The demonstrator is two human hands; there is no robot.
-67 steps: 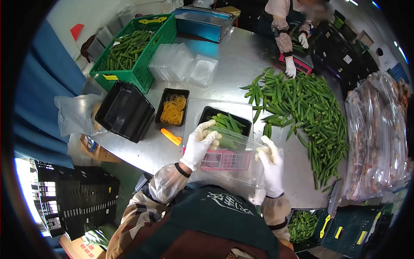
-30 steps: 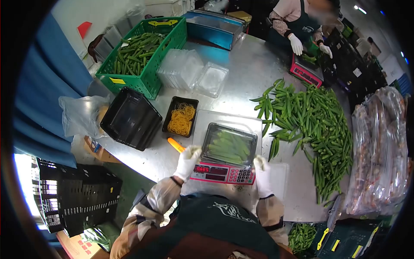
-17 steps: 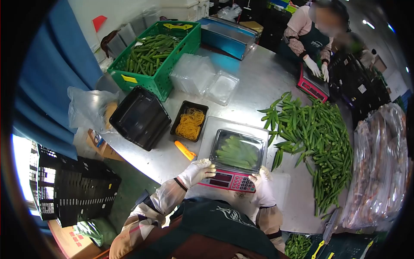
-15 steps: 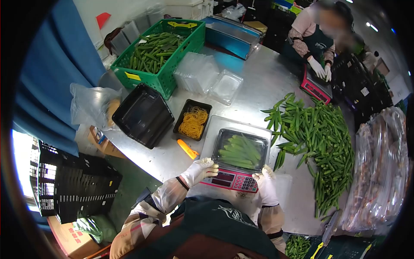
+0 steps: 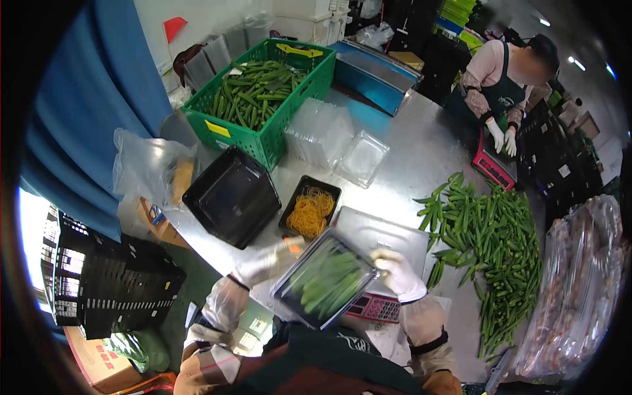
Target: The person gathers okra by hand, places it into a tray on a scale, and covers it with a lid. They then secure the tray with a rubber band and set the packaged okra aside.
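Note:
A black tray of okra under a clear lid [image 5: 326, 280] is tilted in front of my body, overlapping the near part of the scale [image 5: 388, 234]. My gloved right hand [image 5: 399, 275] grips the tray at its right corner. My gloved left hand [image 5: 263, 261], blurred by motion, stretches its fingers just beyond the tray's left edge. Part of an orange knife handle [image 5: 295, 248] shows at those fingertips. Just beyond the tray stands a small black tray of yellow rubber bands [image 5: 309, 210]. The scale's red keypad [image 5: 382, 307] shows beside the tray.
Loose okra [image 5: 494, 250] is heaped at right, beside plastic-wrapped stacks [image 5: 569, 289]. A green crate [image 5: 270, 148] holds more okra. Clear lids [image 5: 319, 131] and an empty black tray [image 5: 234, 197] lie left of centre. A co-worker [image 5: 497, 85] handles items over another scale [image 5: 492, 168].
The lidded okra tray has come off the scale towards me and is now tilted. My left hand has let go of the scale side and moved left; the right hand came along with the tray.

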